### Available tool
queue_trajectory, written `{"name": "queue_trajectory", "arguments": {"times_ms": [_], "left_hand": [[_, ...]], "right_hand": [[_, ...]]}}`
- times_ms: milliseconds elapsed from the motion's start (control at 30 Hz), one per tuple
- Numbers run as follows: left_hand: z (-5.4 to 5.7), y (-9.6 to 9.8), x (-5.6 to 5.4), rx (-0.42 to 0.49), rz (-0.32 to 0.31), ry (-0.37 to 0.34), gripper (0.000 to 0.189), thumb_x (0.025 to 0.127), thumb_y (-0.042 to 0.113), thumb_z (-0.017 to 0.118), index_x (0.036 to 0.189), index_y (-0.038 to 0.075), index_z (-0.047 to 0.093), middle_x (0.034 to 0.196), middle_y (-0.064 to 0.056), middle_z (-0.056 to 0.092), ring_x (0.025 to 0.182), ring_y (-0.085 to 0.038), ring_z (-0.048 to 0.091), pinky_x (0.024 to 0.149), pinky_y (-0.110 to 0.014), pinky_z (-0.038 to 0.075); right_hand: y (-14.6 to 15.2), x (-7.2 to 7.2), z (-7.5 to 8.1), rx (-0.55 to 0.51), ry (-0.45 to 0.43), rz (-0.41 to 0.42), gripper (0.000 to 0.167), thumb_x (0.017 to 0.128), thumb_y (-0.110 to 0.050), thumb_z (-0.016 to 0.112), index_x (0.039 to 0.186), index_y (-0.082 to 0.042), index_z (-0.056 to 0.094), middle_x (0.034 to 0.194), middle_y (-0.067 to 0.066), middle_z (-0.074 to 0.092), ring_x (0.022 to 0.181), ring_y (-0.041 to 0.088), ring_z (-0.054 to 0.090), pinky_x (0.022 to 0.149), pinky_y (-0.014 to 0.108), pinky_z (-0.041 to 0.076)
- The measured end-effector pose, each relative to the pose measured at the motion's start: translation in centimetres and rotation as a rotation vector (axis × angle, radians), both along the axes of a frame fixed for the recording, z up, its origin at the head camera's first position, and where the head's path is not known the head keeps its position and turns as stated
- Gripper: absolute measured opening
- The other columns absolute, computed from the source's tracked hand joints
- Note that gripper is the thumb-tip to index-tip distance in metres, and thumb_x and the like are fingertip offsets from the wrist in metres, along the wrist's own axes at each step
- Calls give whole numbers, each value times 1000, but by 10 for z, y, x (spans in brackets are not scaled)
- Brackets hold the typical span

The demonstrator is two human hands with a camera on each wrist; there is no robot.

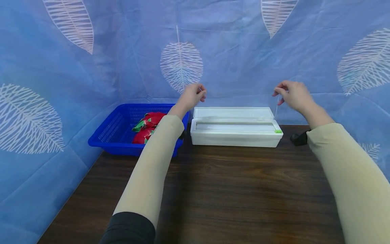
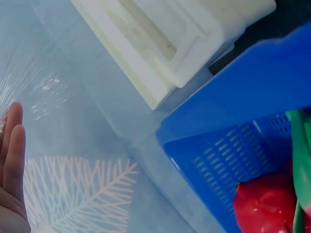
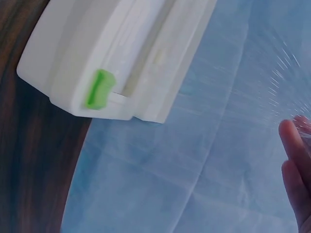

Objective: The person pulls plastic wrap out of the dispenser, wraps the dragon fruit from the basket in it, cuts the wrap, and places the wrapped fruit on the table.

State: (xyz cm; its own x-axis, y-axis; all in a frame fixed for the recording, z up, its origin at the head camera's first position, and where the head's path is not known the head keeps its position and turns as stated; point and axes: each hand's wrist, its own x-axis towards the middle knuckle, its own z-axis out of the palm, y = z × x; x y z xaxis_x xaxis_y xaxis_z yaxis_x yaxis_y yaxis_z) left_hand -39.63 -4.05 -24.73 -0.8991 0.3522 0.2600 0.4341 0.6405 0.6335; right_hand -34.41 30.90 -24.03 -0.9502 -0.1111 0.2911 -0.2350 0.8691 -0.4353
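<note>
Clear cling film (image 2: 48,94) stretches in fine creases from the fingertips of my left hand (image 1: 192,96), which pinches one end of it above the left end of a white cling film dispenser (image 1: 234,139). At the other side my right hand (image 1: 294,95) pinches the film (image 3: 284,77), raised above the dispenser's right end. The sheet between the hands is almost invisible in the head view. The dispenser's lid (image 1: 233,112) stands tipped back, and a green slide cutter (image 1: 278,131) sits at its right end. Neither hand touches the dispenser.
Left of the dispenser, a blue plastic basket (image 1: 99,140) holds red dragon fruits (image 1: 153,118) with green scales, partly hidden by my left arm. Both stand on a dark wooden table (image 1: 243,193). Blue cloth (image 1: 231,67) with white leaf prints hangs behind.
</note>
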Motion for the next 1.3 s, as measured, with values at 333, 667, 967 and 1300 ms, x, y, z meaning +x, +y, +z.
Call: {"name": "queue_trajectory", "arguments": {"times_ms": [333, 667, 967, 1300], "left_hand": [[15, -2, -1, 45, 2, 57, 21, 103, 20, 50, 108, 5, 62, 96, -10, 67, 81, -14, 64, 74, -27, 50], [36, -2, 1, 11, 0, 99, 20, 103, 21, 50, 109, 6, 62, 98, -10, 66, 82, -13, 62, 76, -27, 49], [52, -1, 6, 19, 28, 150, 20, 103, 21, 50, 110, 6, 62, 96, -10, 66, 78, -16, 61, 73, -26, 49], [69, -1, 15, 15, 43, 139, 24, 103, 25, 47, 115, 7, 59, 109, -2, 64, 66, -18, 64, 65, -28, 48]], "right_hand": [[0, 2, 20, -41, 0, 6, 40, 106, -28, 37, 123, 4, 52, 115, 25, 60, 66, -4, 57, 62, 34, 45], [2, 1, 42, 72, 38, -56, 38, 106, -33, 38, 119, -3, 58, 112, 20, 65, 68, 12, 61, 60, 41, 37], [0, 6, 57, 85, 74, -80, 40, 106, -35, 37, 121, -4, 57, 112, 20, 65, 65, 14, 59, 55, 40, 35], [0, 16, 73, -2, 68, -69, 45, 106, -36, 34, 129, -2, 52, 132, 20, 55, 55, -6, 57, 41, 34, 34]]}}
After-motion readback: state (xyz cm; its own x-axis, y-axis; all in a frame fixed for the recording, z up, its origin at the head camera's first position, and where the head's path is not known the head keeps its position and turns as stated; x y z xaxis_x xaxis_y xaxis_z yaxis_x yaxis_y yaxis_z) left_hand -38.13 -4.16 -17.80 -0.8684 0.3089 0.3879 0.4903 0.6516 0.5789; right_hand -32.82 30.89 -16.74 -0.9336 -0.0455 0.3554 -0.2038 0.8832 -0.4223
